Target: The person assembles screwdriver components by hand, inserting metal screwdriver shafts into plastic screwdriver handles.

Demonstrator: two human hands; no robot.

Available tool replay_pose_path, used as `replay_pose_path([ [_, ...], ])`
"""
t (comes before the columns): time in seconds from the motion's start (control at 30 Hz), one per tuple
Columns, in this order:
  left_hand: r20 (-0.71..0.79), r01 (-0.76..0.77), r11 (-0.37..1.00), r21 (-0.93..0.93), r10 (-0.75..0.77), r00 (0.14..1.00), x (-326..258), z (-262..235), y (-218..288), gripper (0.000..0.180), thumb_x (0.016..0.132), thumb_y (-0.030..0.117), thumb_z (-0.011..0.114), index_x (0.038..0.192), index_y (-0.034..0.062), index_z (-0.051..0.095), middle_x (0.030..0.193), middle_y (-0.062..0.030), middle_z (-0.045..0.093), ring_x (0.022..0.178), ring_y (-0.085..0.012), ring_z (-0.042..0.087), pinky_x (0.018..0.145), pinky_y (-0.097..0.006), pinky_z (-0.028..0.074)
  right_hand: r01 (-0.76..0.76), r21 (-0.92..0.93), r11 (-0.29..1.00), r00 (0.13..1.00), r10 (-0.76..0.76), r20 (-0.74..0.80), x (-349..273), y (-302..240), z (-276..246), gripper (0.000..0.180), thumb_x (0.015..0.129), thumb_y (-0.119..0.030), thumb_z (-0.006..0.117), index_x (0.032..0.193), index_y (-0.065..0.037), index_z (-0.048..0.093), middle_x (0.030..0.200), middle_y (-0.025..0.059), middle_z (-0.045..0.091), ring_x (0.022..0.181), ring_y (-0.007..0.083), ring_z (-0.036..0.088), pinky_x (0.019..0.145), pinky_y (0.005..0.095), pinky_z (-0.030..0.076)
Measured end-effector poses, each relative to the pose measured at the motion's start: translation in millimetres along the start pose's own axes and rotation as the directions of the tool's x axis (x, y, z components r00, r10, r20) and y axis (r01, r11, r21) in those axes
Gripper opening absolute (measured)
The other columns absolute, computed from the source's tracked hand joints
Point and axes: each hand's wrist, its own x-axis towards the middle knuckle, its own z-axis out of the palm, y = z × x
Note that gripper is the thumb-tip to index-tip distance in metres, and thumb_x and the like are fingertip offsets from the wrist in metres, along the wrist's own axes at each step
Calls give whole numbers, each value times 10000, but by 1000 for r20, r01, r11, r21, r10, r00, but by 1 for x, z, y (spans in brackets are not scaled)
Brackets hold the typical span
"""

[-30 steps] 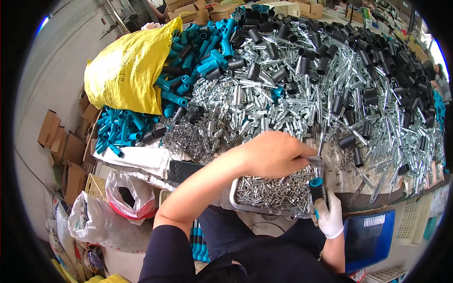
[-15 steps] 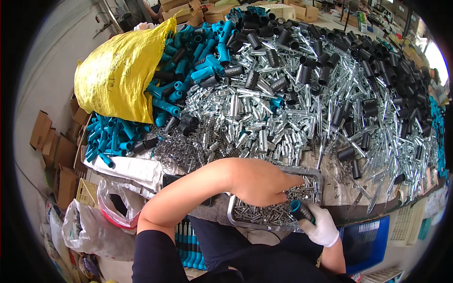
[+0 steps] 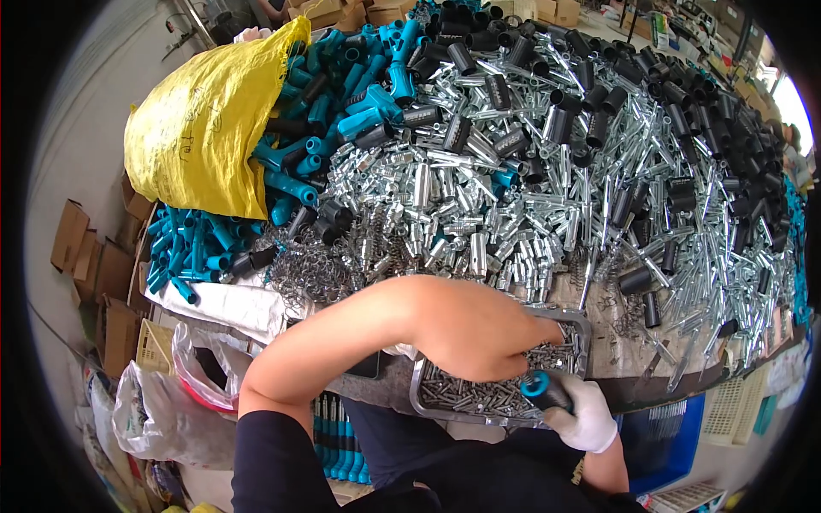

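Observation:
My right hand [image 3: 584,416], in a white glove, is wrapped round a black tube with a teal end [image 3: 547,392], held tilted at the tray's near right corner. The teal end faces my left hand, and small metal seems to show at its mouth. My bare left hand [image 3: 479,332] hangs over the tray, back upward and fingers curled, its fingertips close to that teal end. What its fingers hold, if anything, is hidden. Beneath lies a grey metal tray [image 3: 584,342] full of small metal screws [image 3: 487,396], partly covered by my left hand and forearm.
Beyond the tray are heaped silvery metal parts [image 3: 479,256], wire springs [image 3: 321,265], black sleeves [image 3: 560,124] and teal handles [image 3: 372,120]. A yellow sack [image 3: 201,128] lies at far left. White plastic bags [image 3: 154,419] stand lower left; a blue crate [image 3: 663,440] is lower right.
The tube in my right hand has turned so its teal mouth points more toward my left hand. My left fingers have come down closer to it. The whole view has shifted slightly.

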Motion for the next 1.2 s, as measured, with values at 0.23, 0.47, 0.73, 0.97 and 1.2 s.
replay_pose_path([
  [0.23,-129,4,997,-72,-13,992,26,19,-13,349,959,197,433,1283,68,416,632,-184,568,669,-430,587,647,-512,437,12,36,999,982,-5,-188,10,3,20,511,792,-277,725,1171,33,578,895,195,676,818,280,704,751,338,530],
  [0.47,-231,161,984,82,-138,963,43,22,-18,460,1000,348,395,1372,82,345,725,-233,627,784,-429,634,746,-513,493,-116,233,966,961,168,-218,12,18,25,444,805,-194,658,1152,66,561,839,187,653,763,221,660,723,335,509],
  [0.73,-963,862,471,-187,-262,-66,-85,-102,-228,384,776,33,581,1158,35,546,1213,-184,587,1143,-362,560,924,-472,480,-165,479,862,886,343,-311,-7,3,15,411,851,-163,569,1197,55,532,687,37,576,516,61,491,446,236,394],
  [0.97,-995,844,527,98,67,74,-60,-66,-171,436,859,151,618,1254,70,455,1196,-219,588,1064,-392,586,863,-466,482,-192,205,960,902,255,-348,-15,12,13,384,850,-186,634,1119,78,562,838,226,635,764,294,638,746,374,498],
  [1.2,-797,87,996,-16,-65,601,-17,19,9,420,681,168,820,975,41,549,898,-19,600,830,-94,523,779,-254,438,-104,151,983,901,157,-405,-21,-3,10,462,856,-241,663,1203,43,552,929,224,654,833,271,651,796,338,493],
])
